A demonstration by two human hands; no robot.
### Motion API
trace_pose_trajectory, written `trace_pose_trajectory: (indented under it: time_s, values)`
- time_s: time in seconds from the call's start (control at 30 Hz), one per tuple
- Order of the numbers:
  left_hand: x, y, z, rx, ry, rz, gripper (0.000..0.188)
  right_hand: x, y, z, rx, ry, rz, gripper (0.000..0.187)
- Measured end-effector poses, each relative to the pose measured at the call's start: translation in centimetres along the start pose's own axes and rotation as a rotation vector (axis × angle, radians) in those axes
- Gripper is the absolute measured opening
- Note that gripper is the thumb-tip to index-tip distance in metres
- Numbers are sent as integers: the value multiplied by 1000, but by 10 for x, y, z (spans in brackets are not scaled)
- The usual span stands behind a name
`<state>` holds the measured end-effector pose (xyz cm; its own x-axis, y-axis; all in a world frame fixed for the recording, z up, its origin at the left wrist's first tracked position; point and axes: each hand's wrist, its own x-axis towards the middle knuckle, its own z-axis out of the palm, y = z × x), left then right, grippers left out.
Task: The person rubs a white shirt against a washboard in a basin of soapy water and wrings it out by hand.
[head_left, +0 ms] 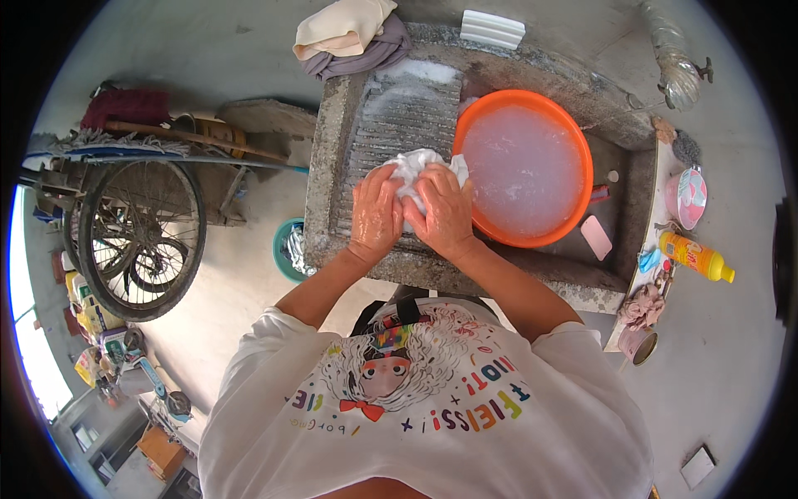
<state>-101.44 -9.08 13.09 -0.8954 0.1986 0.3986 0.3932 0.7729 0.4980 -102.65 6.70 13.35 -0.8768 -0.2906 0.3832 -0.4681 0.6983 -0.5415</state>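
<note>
A wet white cloth [412, 169] lies bunched on the ridged concrete washboard [391, 116], which is built into a stone sink. My left hand [376, 212] presses on the cloth's left side, its fingers curled over it. From the right, my right hand [440, 208] grips the same cloth, the two hands close together. Suds [420, 70] whiten the washboard's far end. Just right of my right hand stands an orange basin [588, 166] of cloudy, soapy water [524, 166], set in the sink. The cloth's underside is hidden by my hands.
Folded beige and grey cloths [345, 29] rest on the sink's far left corner. A pink bar [596, 237] lies in the sink. Along the right ledge are a yellow bottle [697, 256] and a pink-white tub [687, 198]. Left are a green basin [285, 251] and bicycle wheel [143, 239].
</note>
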Motion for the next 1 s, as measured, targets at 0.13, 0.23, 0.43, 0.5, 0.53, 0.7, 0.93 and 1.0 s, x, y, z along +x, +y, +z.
trace_pose_trajectory:
  time_s: [0.13, 0.23, 0.43, 0.5, 0.53, 0.7, 0.93, 1.0]
  values:
    - [74, -48, 38, 238, -137, -156, 23, 77, 56, 56, -130, -48, 136, 23]
    - [115, -78, 56, 336, -127, -268, 21, 119, 72, 84, -187, 94, 258, 25]
    - [34, -19, 5, -26, -76, -109, 14, 30, 13, 18, 66, 71, 115, 15]
    - [30, -21, 9, -61, 28, 71, 13, 21, 14, 13, 41, 67, 27, 16]
    - [38, -33, 18, -60, 18, 92, 13, 29, 24, 22, -19, 43, 13, 18]
    - [146, -75, 67, 391, 39, -180, 21, 123, 85, 78, -221, 13, 289, 22]
    - [56, -33, 9, -43, -176, -14, 20, 45, 31, 19, 114, 121, 77, 12]
    - [40, -29, 4, -47, -78, 165, 19, 29, 20, 14, 5, 168, -48, 10]
